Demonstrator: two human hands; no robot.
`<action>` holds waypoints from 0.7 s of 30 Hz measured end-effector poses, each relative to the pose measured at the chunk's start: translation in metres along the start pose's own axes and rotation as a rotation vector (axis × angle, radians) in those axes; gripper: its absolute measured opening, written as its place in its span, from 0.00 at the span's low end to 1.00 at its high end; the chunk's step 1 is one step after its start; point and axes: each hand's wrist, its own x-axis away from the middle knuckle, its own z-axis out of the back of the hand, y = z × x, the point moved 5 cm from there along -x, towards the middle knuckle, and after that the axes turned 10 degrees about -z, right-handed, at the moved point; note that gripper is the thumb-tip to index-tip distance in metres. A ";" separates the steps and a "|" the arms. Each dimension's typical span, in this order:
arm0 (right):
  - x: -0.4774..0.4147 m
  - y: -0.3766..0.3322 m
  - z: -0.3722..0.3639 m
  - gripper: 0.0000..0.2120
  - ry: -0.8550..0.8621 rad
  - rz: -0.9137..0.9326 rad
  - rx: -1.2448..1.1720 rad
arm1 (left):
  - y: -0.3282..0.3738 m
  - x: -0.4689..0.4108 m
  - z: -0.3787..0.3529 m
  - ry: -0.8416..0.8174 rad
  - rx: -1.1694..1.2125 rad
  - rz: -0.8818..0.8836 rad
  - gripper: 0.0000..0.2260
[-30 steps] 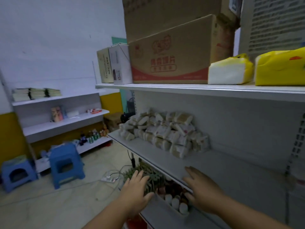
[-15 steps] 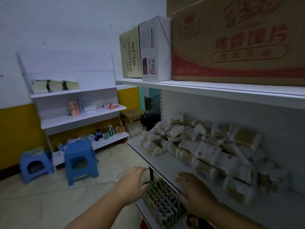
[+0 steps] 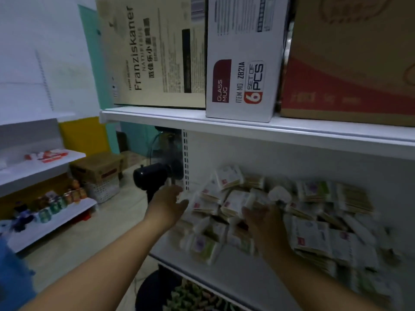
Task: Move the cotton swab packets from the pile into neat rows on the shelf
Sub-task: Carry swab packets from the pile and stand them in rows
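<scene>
fingers [image 3: 177,192], loosely straight, touch the packet pile [image 3: 311,235].

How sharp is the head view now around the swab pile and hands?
Head view: dim; motion blur smears the packet pile, worst at its right end, and softens the left hand and right hand; print on the glass mug box reads clearly.

Both bare forearms reach forward and upward, side by side. The left hand [image 3: 167,204] is stretched out with palm turned inward and fingers loosely straight, though blurred. The right hand [image 3: 263,224] shows its back; its fingers are too blurred to read.
</scene>
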 end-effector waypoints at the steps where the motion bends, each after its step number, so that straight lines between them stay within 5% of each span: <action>1: -0.007 -0.002 -0.001 0.25 -0.014 -0.078 -0.045 | 0.004 -0.020 -0.006 -0.034 0.030 -0.028 0.21; 7: -0.022 -0.010 -0.008 0.20 0.002 -0.181 0.209 | 0.035 -0.099 -0.052 -0.235 0.170 -0.084 0.34; 11: -0.028 -0.015 -0.008 0.15 0.015 -0.240 0.245 | 0.057 -0.111 -0.071 -0.196 -0.268 -0.387 0.37; 17: -0.013 -0.015 0.027 0.15 -0.040 -0.292 -0.043 | 0.075 -0.114 -0.064 -0.127 -0.286 -0.442 0.33; 21: 0.019 -0.002 0.075 0.06 -0.171 -0.265 -0.349 | 0.101 -0.107 -0.041 -0.031 0.026 -0.503 0.34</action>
